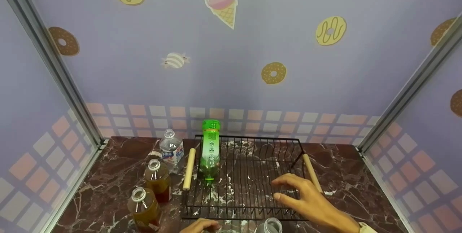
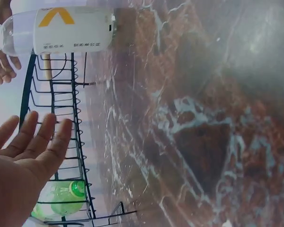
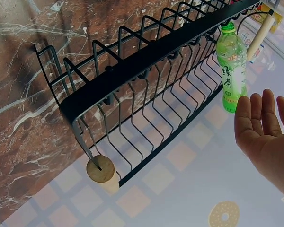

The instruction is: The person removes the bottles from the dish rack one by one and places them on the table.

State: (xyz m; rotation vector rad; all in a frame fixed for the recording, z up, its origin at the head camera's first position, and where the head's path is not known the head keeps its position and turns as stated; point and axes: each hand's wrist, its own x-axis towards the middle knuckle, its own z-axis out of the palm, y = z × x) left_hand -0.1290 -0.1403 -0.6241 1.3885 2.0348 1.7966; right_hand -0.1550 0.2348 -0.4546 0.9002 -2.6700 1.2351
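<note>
A green plastic bottle (image 1: 211, 150) with a green cap stands upside down, tilted, in the left part of a black wire rack (image 1: 249, 213) with wooden handles. Over the rack's right part hovers my right hand (image 1: 306, 197), empty, fingers apart and slightly bent. At the lower edge of the head view, my left hand (image 1: 200, 225) shows only in part. The left wrist view shows that hand with fingers extended and nothing in them, beside the rack's front. An uncapped clear bottle (image 2: 75, 30) with a white label stands upright before the rack, touched by neither hand.
Left of the rack stand a clear uncapped bottle (image 1: 171, 150) with a blue and red label and two uncapped bottles holding brown liquid, one farther back (image 1: 157, 180) and one nearer (image 1: 144, 209). Patterned walls enclose the dark marbled table (image 1: 97, 189) at the back and sides.
</note>
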